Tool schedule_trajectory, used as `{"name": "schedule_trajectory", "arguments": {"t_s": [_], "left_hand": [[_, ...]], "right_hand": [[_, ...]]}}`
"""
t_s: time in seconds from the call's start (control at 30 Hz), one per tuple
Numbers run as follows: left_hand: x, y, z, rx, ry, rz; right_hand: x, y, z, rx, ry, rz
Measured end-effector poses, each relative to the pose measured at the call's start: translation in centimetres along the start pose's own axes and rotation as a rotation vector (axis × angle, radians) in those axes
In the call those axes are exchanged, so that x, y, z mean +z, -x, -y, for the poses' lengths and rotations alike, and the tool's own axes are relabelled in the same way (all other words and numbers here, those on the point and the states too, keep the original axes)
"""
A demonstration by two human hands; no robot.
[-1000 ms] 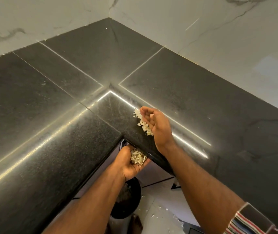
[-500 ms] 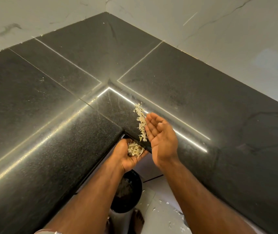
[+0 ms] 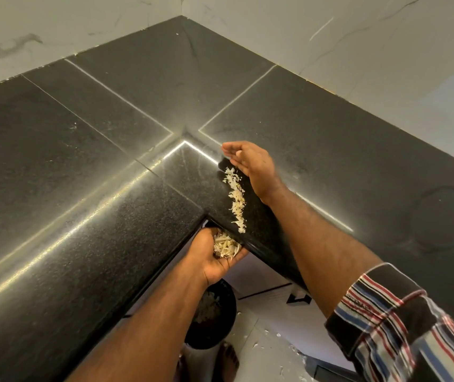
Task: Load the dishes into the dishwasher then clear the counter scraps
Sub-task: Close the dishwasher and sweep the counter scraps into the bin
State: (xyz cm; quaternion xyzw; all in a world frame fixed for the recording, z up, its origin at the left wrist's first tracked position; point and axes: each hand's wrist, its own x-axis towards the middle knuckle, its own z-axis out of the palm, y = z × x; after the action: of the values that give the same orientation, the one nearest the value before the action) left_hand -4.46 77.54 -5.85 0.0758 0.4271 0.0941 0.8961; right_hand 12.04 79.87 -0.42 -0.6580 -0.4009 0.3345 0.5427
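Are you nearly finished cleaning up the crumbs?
Nearly. The left hand cups a pile of scraps below the counter edge. The right hand is by a line of scraps left on top. The bin below holds some. Dishes aren't in view.

One head-worn wide-angle view only. It looked steeply down and forward over the inner corner of the dark L-shaped surface [image 3: 88, 205], close enough that both forearms entered from the bottom edge. The pale walls [image 3: 358, 51] closed the top of frame; the floor [image 3: 270, 321] showed below the surface edge.
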Motion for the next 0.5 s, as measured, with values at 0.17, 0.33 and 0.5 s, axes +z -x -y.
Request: {"name": "schedule_trajectory", "arguments": {"t_s": [0.17,0.33,0.5], "left_hand": [[0.0,0.1,0.0,0.018,-0.013,-0.007],[0.1,0.4,0.0,0.026,0.032,0.022],[0.1,0.7,-0.1,0.028,0.065,0.105]], "right_hand": [[1.0,3.4,-0.3,0.010,-0.016,0.024],[2.3,8.0,-0.2,0.021,-0.122,-0.083],[3.6,11.2,0.4,0.049,-0.383,-0.177]]}}
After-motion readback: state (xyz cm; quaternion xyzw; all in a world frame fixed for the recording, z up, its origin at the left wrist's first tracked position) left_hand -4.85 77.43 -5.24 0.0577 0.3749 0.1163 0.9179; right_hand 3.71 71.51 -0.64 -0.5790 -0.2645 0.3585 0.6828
